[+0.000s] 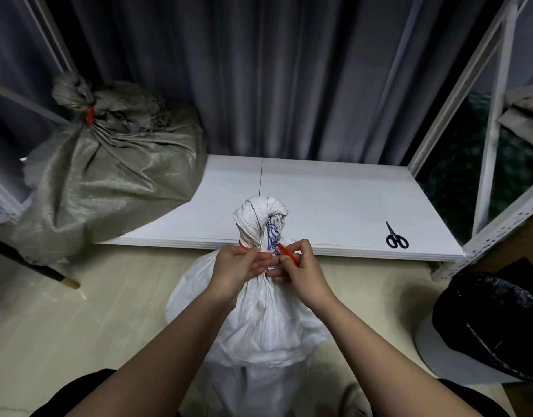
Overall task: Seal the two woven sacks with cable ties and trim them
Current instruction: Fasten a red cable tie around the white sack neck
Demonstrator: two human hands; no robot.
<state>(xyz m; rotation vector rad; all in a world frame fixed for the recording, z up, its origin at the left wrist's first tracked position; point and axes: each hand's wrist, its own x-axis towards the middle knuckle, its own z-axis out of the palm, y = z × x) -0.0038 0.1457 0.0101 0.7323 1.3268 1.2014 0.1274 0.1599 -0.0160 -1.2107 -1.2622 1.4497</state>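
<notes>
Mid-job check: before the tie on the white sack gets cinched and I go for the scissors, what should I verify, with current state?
1. Orange cable tie wrapped round white sack neck: ok.
2. Left hand grip on neck and tie: ok.
3. Right hand pinching the tie's tail: ok.
4. Tail threaded through the head: cannot tell, fingers hide it.
5. Scissors on the white board, untouched: ok.
6. Grey sack tied with its red tie: ok; trimmed: cannot tell.
</notes>
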